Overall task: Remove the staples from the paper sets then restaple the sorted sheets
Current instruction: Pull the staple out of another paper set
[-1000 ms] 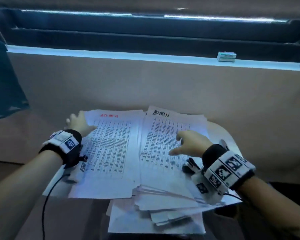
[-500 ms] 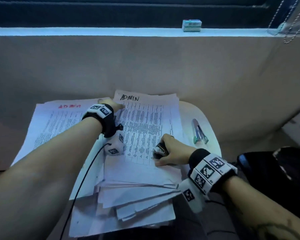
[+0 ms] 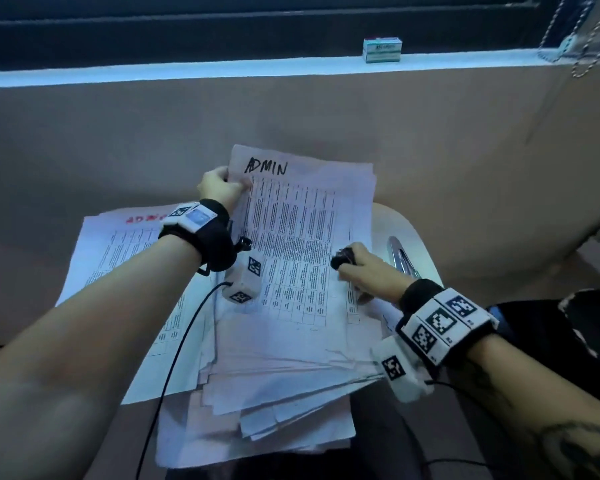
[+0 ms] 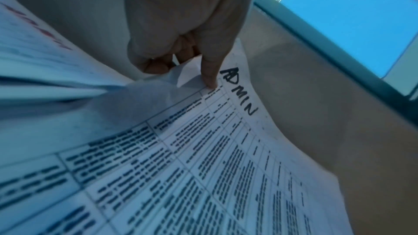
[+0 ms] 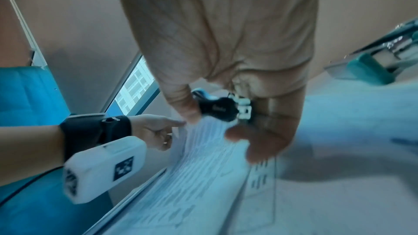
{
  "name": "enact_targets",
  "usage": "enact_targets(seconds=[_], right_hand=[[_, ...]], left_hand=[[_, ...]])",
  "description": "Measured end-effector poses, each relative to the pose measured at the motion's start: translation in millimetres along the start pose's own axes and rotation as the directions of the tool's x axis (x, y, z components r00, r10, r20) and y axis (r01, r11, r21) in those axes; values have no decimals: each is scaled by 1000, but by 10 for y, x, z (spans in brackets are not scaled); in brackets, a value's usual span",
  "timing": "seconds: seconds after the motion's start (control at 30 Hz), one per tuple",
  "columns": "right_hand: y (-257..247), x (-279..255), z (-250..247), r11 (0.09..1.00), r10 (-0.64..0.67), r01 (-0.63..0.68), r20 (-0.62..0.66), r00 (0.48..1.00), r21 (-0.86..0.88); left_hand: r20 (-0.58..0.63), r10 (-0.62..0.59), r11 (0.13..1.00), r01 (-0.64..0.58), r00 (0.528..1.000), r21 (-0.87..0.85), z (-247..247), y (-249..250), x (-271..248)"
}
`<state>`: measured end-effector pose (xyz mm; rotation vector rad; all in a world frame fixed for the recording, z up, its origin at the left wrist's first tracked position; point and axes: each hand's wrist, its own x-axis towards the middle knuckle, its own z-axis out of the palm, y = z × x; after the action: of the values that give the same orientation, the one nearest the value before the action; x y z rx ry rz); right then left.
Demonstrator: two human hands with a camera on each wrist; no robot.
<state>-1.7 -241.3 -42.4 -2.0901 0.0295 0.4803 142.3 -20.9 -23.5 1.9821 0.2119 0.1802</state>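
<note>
A paper set marked ADMIN in black (image 3: 302, 244) (image 4: 226, 149) lies on top of a loose pile on a small table. My left hand (image 3: 219, 188) (image 4: 181, 60) pinches its top left corner and lifts it off the pile. My right hand (image 3: 364, 271) (image 5: 237, 117) grips a small black staple remover (image 3: 342, 260) (image 5: 217, 110) just above the set's right side. A second set with red lettering (image 3: 118, 251) lies to the left, partly under my left forearm. The staple itself is not visible.
A silver and green stapler (image 3: 400, 254) (image 5: 371, 65) lies on the table (image 3: 406, 223) right of the papers. A small staple box (image 3: 382, 49) stands on the window ledge. A wall rises just behind the table. Dark objects (image 3: 534, 327) sit at the right.
My left hand crossed from the red-lettered set to the ADMIN set's top left corner and raised it. My right hand picked up the staple remover and lifted it.
</note>
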Motion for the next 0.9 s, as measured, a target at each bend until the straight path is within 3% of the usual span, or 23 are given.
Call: enact_targets(seconds=[0.17, 0.3, 0.43, 0.9], right_hand=[[-201, -75, -213, 999, 11, -8, -100, 995, 37], [-317, -114, -318, 983, 7, 28, -192, 981, 181], [-351, -167, -298, 972, -32, 54, -98, 995, 227], [-552, -288, -322, 884, -114, 85, 35, 993, 460]], left_hand=[[-20, 158, 939, -156, 987, -307, -272, 397, -104], [-70, 332, 805, -321, 941, -499, -505, 801, -347], [-184, 393, 814, -434, 901, -386, -660, 1057, -455], [-258, 518, 796, -570, 816, -203, -986, 1090, -651]])
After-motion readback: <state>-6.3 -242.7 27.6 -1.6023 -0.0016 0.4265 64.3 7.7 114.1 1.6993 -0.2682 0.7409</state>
